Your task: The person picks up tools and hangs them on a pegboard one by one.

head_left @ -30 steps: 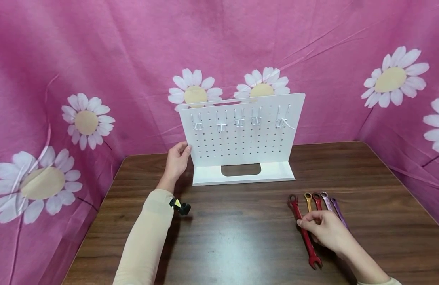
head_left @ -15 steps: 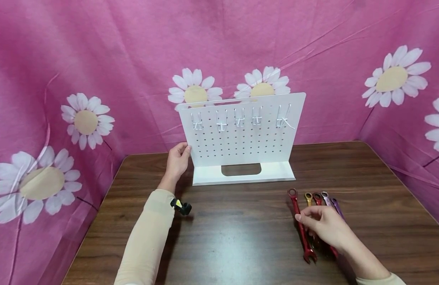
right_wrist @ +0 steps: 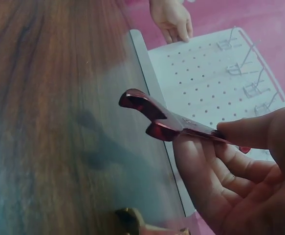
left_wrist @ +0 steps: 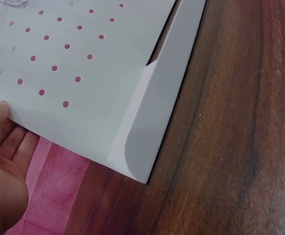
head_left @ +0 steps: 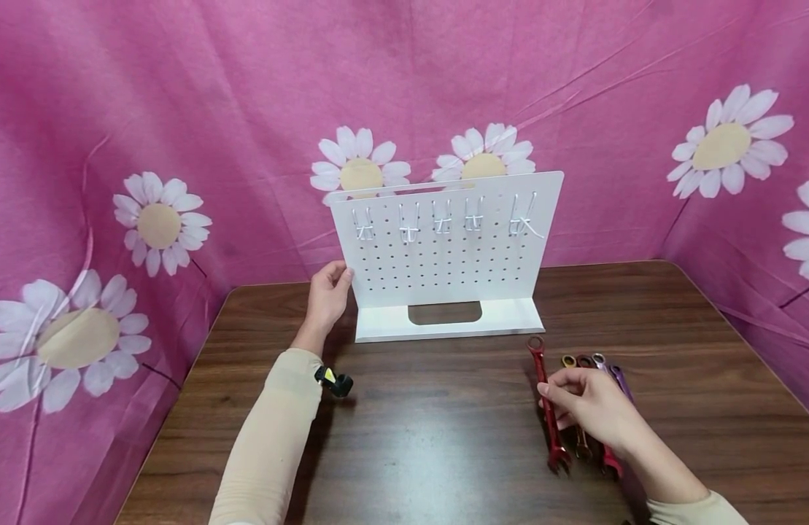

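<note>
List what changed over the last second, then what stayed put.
The right hand closed its pinch on the long red wrench and lifted it off the table, carrying it toward the pegboard. The left hand still steadies the pegboard's edge; the other wrenches stayed lying in their row.

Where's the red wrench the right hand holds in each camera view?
Head: red wrench, lower right, pinched by the right hand.
Left wrist: not in it.
Right wrist: centre, open end pointing left.
Shared landmark: white pegboard.
</note>
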Demonstrator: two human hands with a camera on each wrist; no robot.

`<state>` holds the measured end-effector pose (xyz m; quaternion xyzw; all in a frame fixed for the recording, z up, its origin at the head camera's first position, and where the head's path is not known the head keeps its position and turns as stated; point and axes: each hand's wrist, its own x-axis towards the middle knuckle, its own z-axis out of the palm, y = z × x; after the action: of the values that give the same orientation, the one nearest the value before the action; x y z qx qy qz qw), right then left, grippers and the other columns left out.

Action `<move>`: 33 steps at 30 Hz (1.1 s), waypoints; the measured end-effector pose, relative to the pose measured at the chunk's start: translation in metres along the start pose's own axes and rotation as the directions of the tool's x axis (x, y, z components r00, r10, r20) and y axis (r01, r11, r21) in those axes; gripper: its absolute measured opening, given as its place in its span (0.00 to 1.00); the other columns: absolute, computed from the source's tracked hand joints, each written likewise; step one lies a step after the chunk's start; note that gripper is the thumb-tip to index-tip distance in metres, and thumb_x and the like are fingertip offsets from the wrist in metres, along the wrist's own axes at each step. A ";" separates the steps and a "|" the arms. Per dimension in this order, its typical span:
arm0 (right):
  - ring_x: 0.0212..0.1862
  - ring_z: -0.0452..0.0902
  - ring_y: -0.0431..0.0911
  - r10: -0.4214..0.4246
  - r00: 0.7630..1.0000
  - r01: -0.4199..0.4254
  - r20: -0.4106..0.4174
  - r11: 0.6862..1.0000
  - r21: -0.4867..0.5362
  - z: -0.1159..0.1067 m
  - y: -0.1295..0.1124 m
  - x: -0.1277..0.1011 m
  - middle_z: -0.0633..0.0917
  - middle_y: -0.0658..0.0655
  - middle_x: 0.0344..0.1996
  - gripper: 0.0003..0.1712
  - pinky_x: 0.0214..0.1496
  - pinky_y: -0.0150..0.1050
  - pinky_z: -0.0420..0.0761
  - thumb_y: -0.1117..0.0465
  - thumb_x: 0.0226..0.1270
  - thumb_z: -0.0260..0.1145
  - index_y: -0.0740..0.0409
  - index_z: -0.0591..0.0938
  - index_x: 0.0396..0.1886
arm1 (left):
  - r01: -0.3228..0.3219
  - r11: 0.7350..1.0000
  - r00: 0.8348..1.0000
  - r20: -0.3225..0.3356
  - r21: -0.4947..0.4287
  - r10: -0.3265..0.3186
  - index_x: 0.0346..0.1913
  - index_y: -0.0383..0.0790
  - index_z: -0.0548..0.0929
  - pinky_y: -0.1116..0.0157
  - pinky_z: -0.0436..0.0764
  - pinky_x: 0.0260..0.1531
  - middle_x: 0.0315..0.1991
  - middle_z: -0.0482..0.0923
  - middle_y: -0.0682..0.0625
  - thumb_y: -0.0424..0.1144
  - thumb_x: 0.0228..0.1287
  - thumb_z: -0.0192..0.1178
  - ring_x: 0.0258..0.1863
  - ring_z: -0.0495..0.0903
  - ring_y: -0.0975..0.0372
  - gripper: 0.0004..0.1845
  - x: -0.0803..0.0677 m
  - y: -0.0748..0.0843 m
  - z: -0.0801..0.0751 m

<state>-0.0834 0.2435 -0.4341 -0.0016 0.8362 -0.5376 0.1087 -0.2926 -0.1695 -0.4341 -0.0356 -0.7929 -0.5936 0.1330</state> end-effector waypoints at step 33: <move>0.28 0.87 0.43 -0.140 0.989 0.137 0.052 0.989 0.058 0.030 -0.036 0.035 0.90 0.62 0.33 0.12 0.35 0.41 0.92 0.69 0.79 0.65 0.79 0.82 0.50 | 0.057 0.998 0.996 -0.068 0.009 -0.056 0.56 0.25 0.87 0.73 0.81 0.47 0.52 0.89 0.30 0.30 0.81 0.60 0.44 0.83 0.64 0.12 0.002 0.004 0.004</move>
<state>-0.1164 0.1969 -0.4205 -0.0717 0.8157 -0.5662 0.0944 -0.2941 -0.1645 -0.4313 0.0078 -0.7918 -0.5937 0.1432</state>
